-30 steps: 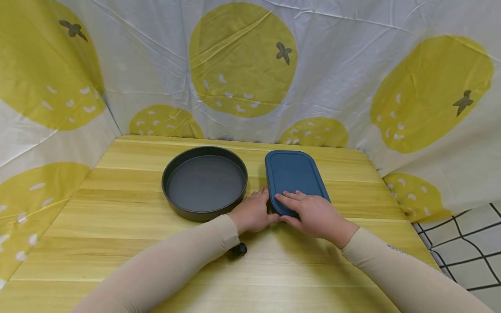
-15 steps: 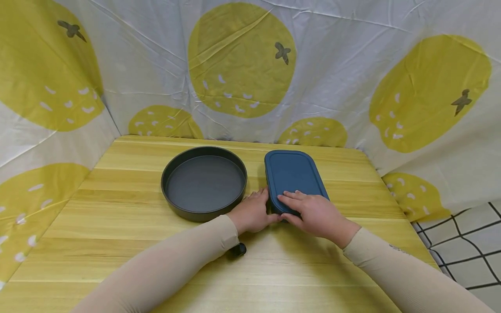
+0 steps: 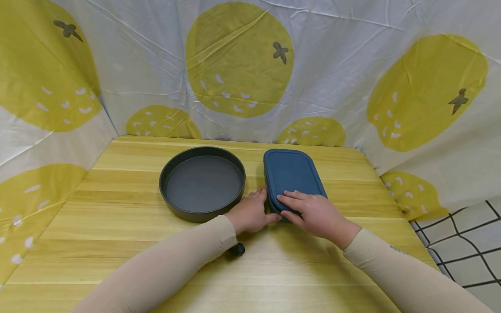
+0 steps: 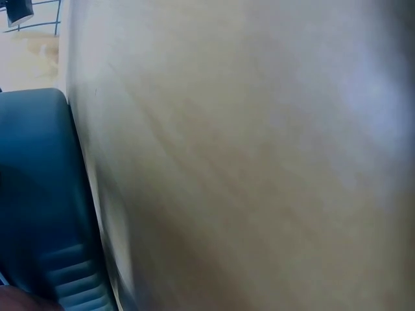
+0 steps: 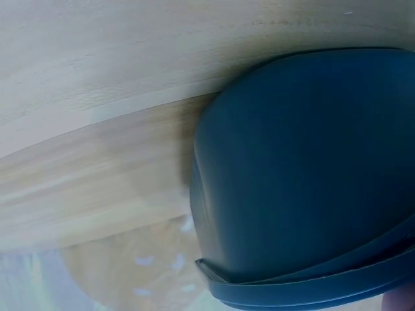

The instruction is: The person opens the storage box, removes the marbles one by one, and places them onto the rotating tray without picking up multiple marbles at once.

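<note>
A dark blue rectangular food container stands on the wooden table, with a flat blue lid over its top. My left hand holds the container at its near left corner, fingers along the side and thumb at the near end. My right hand grips the near end of the lid, fingers laid over the top and thumb at its edge. In the right wrist view a dark gap shows between the lid rim and the container wall. Ribbed lines mark the container's side in the left wrist view.
A round dark grey pan stands close left of the container, its inside facing up, beside my left hand. A small black cylindrical piece shows under the left sleeve. A lemon-patterned cloth hangs behind the table.
The lid's near edge has lifted a little from the container under my right hand. My left hand keeps its place at the corner. The whole view has shifted slightly.
</note>
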`<state>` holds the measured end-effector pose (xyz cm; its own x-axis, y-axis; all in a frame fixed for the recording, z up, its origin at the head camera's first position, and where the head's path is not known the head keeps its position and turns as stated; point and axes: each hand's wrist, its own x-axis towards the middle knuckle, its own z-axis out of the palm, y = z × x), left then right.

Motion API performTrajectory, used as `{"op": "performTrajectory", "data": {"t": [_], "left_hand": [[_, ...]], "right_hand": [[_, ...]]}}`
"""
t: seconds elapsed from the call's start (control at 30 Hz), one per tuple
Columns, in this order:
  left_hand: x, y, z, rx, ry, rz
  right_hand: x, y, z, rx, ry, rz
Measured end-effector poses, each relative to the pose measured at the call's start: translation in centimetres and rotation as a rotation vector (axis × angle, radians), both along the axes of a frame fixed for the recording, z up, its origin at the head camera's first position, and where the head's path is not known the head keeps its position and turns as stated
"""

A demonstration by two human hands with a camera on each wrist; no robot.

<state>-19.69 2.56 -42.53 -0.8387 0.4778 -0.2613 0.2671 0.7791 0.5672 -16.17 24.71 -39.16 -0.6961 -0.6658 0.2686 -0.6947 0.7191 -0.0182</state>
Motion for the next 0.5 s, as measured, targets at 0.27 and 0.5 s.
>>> {"op": "performTrajectory", "data": {"t": [0.27, 0.5], "left_hand": [[-0.02, 0.01, -0.02, 0.012, -0.006, -0.003], [-0.08, -0.11, -0.12, 0.035, 0.009, 0.003]], "right_hand": [[-0.02, 0.34, 0.16, -0.083, 0.066, 0.030], [-0.21, 0.99, 0.46, -0.229, 0.167, 0.069]]}}
